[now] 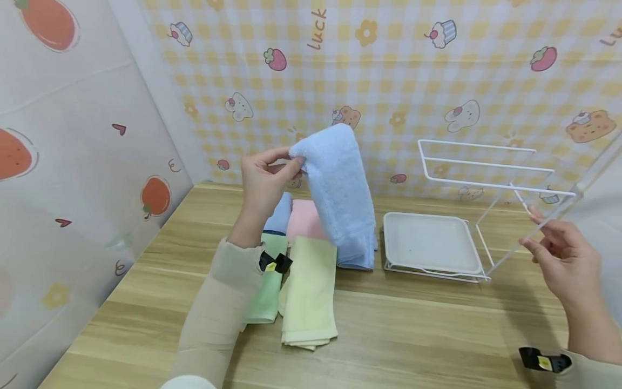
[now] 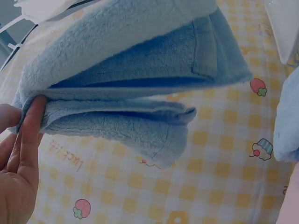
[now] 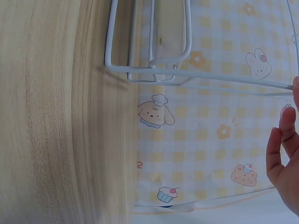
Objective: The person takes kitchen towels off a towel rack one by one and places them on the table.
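A folded light blue towel (image 1: 340,189) hangs from my left hand (image 1: 267,175), which pinches its upper left corner between thumb and fingers. In the left wrist view, the towel's folded layers (image 2: 135,70) spread apart beyond the fingers. At the right, my right hand (image 1: 566,254) holds a side wire of a white wire rack (image 1: 491,183) with thumb and fingers. The right wrist view shows the fingertips (image 3: 287,121) at the rack's wire (image 3: 224,77), partly cut off by the frame. A pale tray (image 1: 430,243) sits in the rack's base.
Several folded towels lie left of the rack: yellow (image 1: 311,292), green (image 1: 267,281), pink (image 1: 305,219) and blue ones (image 1: 279,213). They rest on a wood-grain table (image 1: 418,335). A yellow checked backdrop (image 1: 389,70) rises behind, and a white printed sheet (image 1: 73,162) closes the left side.
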Demonstrator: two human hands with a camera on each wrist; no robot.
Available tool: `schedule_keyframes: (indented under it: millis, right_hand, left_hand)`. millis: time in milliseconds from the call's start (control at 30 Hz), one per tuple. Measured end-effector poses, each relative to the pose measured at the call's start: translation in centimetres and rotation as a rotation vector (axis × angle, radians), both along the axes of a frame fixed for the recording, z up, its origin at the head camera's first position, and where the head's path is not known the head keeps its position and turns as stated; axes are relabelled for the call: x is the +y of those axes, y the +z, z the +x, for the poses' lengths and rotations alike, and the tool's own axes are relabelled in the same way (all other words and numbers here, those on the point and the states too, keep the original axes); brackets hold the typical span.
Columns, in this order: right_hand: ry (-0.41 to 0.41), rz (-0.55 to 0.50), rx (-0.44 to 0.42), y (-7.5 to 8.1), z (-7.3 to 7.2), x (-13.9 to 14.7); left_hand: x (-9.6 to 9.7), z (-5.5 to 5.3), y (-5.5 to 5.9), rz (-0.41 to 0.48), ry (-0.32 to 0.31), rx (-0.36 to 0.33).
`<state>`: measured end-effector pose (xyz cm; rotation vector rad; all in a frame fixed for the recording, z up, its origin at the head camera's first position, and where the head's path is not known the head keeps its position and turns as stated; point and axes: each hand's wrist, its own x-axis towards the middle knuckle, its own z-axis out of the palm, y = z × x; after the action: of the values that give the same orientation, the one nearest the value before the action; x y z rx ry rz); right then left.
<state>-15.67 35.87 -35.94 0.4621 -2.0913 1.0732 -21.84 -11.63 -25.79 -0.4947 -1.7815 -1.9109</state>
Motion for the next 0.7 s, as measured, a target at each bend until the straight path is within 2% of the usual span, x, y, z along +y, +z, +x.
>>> schedule_keyframes:
  millis: [267,433,500,600,700]
  right_hand:
    - [0.087,-0.046,0.028,-0.2,-0.4,0.6]
    - [0.022,0.038,0.006,0.2,0.0,0.6]
    - [0.009,0.039,-0.008,0.1,0.0,0.5]
    - [0.042,-0.002,-0.006,-0.1,-0.2,0.6]
    - [0.048,-0.016,-0.005,-0.2,-0.4,0.5]
  left_hand:
    - [0.2,1.6,-1.5,-0.037,-0.093,-0.073]
    - [0.8,2.6,-2.7,-0.092,-0.144,-0.156]
    - [1.0,3.2,-3.1,-0.109,-0.171,-0.201]
    - [1.4,4.0,-3.6,-0.134,-0.213,-0.256]
    - [1.8,4.7,-3.9,-0.165,-0.256,-0.276]
